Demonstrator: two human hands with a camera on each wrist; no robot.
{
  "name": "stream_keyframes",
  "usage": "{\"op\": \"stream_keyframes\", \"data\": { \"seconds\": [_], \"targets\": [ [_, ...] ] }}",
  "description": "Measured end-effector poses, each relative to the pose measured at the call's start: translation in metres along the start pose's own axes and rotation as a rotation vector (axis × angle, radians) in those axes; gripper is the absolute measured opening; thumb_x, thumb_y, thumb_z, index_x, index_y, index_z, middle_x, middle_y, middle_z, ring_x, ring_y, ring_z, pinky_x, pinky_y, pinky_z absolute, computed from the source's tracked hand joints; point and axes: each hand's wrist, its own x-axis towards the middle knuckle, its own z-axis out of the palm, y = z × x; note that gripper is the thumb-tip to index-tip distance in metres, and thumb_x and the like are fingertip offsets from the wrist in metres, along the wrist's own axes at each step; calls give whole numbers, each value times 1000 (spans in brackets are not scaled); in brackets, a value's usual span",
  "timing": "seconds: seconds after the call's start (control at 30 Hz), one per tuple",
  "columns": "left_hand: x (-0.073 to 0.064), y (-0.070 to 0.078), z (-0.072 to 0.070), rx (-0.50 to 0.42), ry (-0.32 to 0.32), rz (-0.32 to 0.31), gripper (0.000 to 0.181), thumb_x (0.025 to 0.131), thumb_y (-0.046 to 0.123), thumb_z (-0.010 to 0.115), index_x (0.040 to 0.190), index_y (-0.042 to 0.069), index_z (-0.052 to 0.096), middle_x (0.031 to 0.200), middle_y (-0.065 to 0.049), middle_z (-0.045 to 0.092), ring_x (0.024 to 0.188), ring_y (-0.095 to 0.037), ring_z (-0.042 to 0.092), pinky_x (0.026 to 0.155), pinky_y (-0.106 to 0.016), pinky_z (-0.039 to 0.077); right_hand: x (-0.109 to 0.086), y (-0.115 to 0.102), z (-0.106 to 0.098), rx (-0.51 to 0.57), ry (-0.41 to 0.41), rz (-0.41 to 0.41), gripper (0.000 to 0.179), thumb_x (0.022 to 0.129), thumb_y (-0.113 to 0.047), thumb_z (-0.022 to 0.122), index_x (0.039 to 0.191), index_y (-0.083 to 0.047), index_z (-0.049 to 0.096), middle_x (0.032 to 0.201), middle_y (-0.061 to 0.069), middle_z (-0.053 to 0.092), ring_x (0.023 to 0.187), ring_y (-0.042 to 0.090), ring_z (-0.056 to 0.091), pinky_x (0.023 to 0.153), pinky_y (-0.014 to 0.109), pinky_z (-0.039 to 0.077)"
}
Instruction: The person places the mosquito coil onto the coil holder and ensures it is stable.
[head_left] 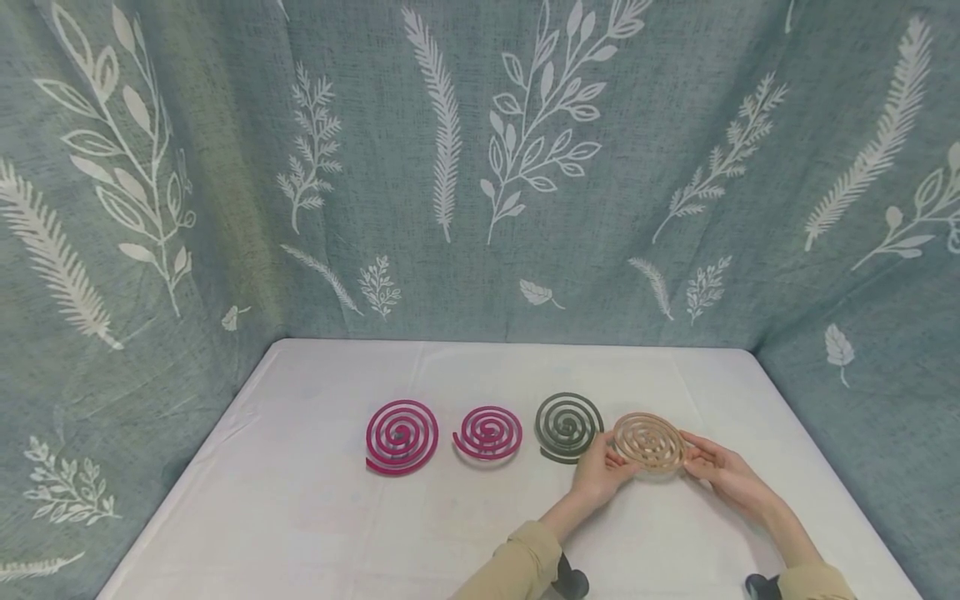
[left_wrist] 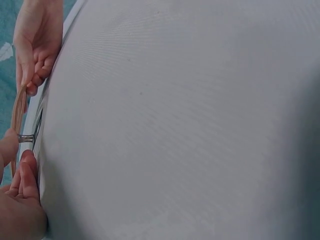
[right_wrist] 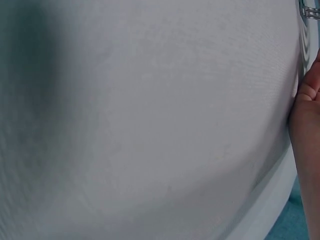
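A tan mosquito coil [head_left: 648, 442] is level between my two hands at the right of the table. My left hand [head_left: 598, 472] pinches its left edge, close beside a dark green mosquito coil [head_left: 567, 427]. On the opposite edge, the thumb and fingers of my right hand [head_left: 729, 477] grip the rim. The left wrist view shows the tan coil edge-on, with a small metal stand [left_wrist: 26, 138] at its middle. In the right wrist view, part of that stand [right_wrist: 311, 11] shows at the top corner, and the right hand is partly cut off.
Two magenta mosquito coils stand in the row to the left, one at the far end [head_left: 402, 437] and one nearer the middle [head_left: 488, 433]. A white cloth covers the table [head_left: 337, 533]. Patterned teal curtains [head_left: 465, 167] enclose its back and sides.
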Motion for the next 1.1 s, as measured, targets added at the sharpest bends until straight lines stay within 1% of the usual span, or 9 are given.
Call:
{"op": "stream_keyframes", "data": {
  "seconds": [0.1, 0.3, 0.5, 0.6, 0.7, 0.87, 1.1],
  "targets": [
    [-1, 1, 0, 3, 2, 9, 58, 82, 12, 72, 132, -3, 45, 82, -6, 58, 68, 1, 47, 61, -12, 43, 0, 1, 0, -11, 16, 13, 73, 95, -22, 56, 149, 5, 14, 105, -3, 47, 92, -4, 49, 83, 10, 46],
    [1, -1, 1, 7, 4, 5, 61, 81, 11, 72, 133, -3, 45, 82, -5, 58, 68, 2, 47, 62, -12, 43, 1, 0, 1, -7, 19, 17, 74, 95, -22, 57, 149, 5, 14, 104, -2, 47, 90, -2, 50, 82, 12, 47],
    [1, -3, 2, 4, 0, -12, 68, 80, 7, 73, 138, -5, 39, 80, -2, 57, 66, 3, 46, 61, -11, 43, 1, 1, 0, 20, 5, -2, 74, 95, -18, 56, 149, 6, 12, 103, -3, 47, 88, -3, 50, 81, 12, 48],
    [1, -2, 2, 12, -1, -8, 71, 79, 5, 73, 139, -6, 37, 80, -2, 57, 66, 3, 46, 61, -11, 43, 1, 2, 0, 32, 5, -9, 74, 95, -17, 56, 149, 6, 11, 103, -3, 46, 87, -3, 50, 81, 12, 48],
    [2, -2, 2, 14, 2, -3, 71, 79, 5, 72, 140, -7, 36, 80, -3, 57, 66, 3, 45, 61, -11, 44, 1, 1, 1, 24, 8, -9, 74, 95, -17, 57, 149, 5, 11, 103, -3, 46, 86, -2, 49, 80, 13, 47],
    [2, -2, 2, -2, 1, -11, 71, 79, 4, 72, 140, -6, 36, 80, -3, 56, 65, 3, 45, 60, -11, 43, 1, 0, 2, -3, 19, -6, 73, 94, -18, 57, 149, 5, 13, 102, -3, 47, 85, -1, 49, 79, 13, 47],
    [1, -2, 1, 7, 0, -8, 71, 80, 4, 72, 140, -6, 36, 79, -3, 56, 65, 2, 45, 59, -12, 43, 1, 2, 1, -14, 18, -7, 73, 95, -20, 57, 149, 3, 14, 103, -2, 46, 85, -1, 48, 78, 14, 47]
  ]
}}
